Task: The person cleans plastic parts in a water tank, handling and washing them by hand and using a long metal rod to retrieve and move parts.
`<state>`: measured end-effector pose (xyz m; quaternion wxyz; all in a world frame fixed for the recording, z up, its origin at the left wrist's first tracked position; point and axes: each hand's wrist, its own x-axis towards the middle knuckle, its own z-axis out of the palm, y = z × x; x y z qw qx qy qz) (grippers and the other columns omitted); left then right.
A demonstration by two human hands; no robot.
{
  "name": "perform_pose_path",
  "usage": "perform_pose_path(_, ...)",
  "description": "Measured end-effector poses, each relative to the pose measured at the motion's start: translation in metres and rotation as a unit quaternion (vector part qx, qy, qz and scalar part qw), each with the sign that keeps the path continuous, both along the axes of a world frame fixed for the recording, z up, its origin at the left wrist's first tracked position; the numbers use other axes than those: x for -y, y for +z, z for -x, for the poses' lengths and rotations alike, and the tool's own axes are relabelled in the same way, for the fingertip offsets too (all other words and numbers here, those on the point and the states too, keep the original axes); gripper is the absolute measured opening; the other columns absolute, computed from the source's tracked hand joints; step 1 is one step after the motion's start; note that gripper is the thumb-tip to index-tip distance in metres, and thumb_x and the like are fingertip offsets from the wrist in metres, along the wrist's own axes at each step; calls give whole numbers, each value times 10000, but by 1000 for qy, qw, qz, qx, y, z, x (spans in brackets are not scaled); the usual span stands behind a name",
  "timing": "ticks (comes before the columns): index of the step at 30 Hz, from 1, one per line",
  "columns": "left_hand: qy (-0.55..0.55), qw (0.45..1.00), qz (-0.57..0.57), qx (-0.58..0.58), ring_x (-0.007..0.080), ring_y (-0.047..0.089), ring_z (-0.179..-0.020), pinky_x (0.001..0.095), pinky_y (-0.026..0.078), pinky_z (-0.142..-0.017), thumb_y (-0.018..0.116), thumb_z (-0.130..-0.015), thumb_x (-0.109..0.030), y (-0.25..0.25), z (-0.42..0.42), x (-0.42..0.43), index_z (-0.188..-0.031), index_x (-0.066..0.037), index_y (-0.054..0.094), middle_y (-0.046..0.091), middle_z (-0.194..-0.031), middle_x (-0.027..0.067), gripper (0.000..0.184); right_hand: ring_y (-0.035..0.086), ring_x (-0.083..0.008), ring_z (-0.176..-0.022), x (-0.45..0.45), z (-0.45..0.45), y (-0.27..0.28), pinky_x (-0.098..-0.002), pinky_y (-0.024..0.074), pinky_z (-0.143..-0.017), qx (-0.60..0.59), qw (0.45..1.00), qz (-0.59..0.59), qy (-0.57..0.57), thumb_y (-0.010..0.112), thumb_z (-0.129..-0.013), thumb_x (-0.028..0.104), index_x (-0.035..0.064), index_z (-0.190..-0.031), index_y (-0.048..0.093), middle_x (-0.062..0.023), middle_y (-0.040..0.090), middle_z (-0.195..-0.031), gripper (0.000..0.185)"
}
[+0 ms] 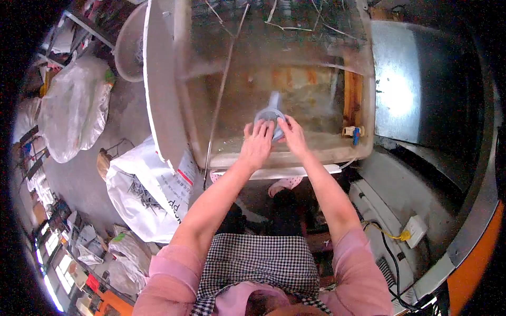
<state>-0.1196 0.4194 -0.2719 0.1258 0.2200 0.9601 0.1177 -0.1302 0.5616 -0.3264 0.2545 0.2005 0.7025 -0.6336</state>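
Over the near part of a large tub of water (203, 152), both hands are at a pale grey round piece with a short stem (274, 100) that points away from me. Its exact kind cannot be made out. My left hand (257, 141) has its fingers bent over the round part, at its left side. On the right side, my right hand (293, 136) grips the rim, its thumb near the top. The fingers partly cover the piece. A thin rod (224, 87) leans across the tub, left of my hands.
A wooden strip (352, 89) and a blue-handled valve (355, 135) are at the tub's right side. Wires (290, 26) cross the far end. A white sack (142, 192) stands at lower left, a metal sheet (395, 84) at right, a white socket box (415, 230) at lower right.
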Motion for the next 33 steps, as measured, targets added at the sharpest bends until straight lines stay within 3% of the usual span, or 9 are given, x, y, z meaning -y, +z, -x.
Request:
perform_pose_path(6, 198, 899, -344, 185, 322, 333, -1157, 427, 226, -971, 563, -752, -156, -42, -16, 3, -1183, 5, 412, 421, -1185, 190, 484, 586, -243, -817, 5, 3, 15, -325, 511, -613, 23, 998, -52, -35, 613, -760, 361, -18, -1138, 454, -183, 547, -1010, 558)
perform_pose_path(14, 194, 963, -184, -38, 294, 564, -774, 335, 454, -660, 530, -750, -7, -31, 6, 17, -924, -44, 560, 583, -869, 115, 181, 514, -328, -999, 15, -14, 7, -388, 390, -877, -63, 988, -131, 60, 657, -704, 279, 13, -1183, 418, -219, 512, -1093, 598)
perform_pose_path(16, 474, 787, -361, 162, 282, 576, -703, 328, 456, -626, 541, -731, 1, -45, 4, 23, -862, -45, 576, 597, -787, 105, 143, 497, -343, -1021, 18, -12, 7, -397, 397, -869, -79, 978, -188, 47, 655, -688, 266, 24, -1184, 421, -219, 509, -1094, 600)
perform_pose_path(21, 289, 945, -148, -32, 185, 597, -631, 311, 471, -567, 538, -770, -42, -22, -14, 36, -834, -28, 599, 590, -660, 99, 90, 510, -347, -991, 42, 27, 17, -398, 413, -846, -131, 933, -280, 185, 637, -669, 338, 15, -1169, 433, -192, 514, -1089, 629)
perform_pose_path(23, 463, 843, -254, 101, 163, 600, -679, 291, 471, -577, 524, -795, -56, -21, -19, 46, -865, -12, 587, 591, -703, 87, 104, 522, -338, -968, 60, 39, 18, -411, 425, -823, -169, 902, -285, 278, 619, -675, 354, 24, -1162, 441, -178, 518, -1071, 615)
perform_pose_path(24, 637, 593, -406, 279, 166, 584, -588, 278, 447, -493, 530, -792, -64, -9, -4, 52, -831, 8, 571, 584, -704, 79, 91, 529, -332, -954, 66, 41, 22, -420, 433, -804, -174, 886, -294, 314, 615, -676, 356, 38, -1157, 450, -167, 525, -1051, 601)
perform_pose_path(28, 661, 371, -571, 315, 149, 488, -397, 271, 339, -339, 516, -779, -88, -55, -9, 95, -793, 19, 557, 554, -631, 73, 114, 533, -326, -947, 77, 37, 38, -407, 436, -801, -181, 895, -282, 293, 625, -671, 351, 48, -1146, 468, -169, 525, -1059, 585)
perform_pose_path(29, 663, 366, -574, 312, 149, 488, -397, 271, 339, -339, 516, -779, -88, -48, -9, 100, -793, 19, 557, 554, -631, 73, 114, 543, -314, -938, 73, 32, 30, -394, 435, -804, -191, 924, -246, 223, 626, -680, 348, 45, -1130, 489, -168, 541, -1048, 559)
perform_pose_path(33, 535, 668, -456, 245, 138, 488, -380, 247, 383, -339, 485, -788, -93, 3, -15, 94, -804, 19, 541, 550, -582, 94, 127, 571, -284, -913, 57, 17, -2, -349, 434, -806, -71, 982, -155, 86, 623, -715, 336, 31, -1073, 554, -166, 590, -998, 475)
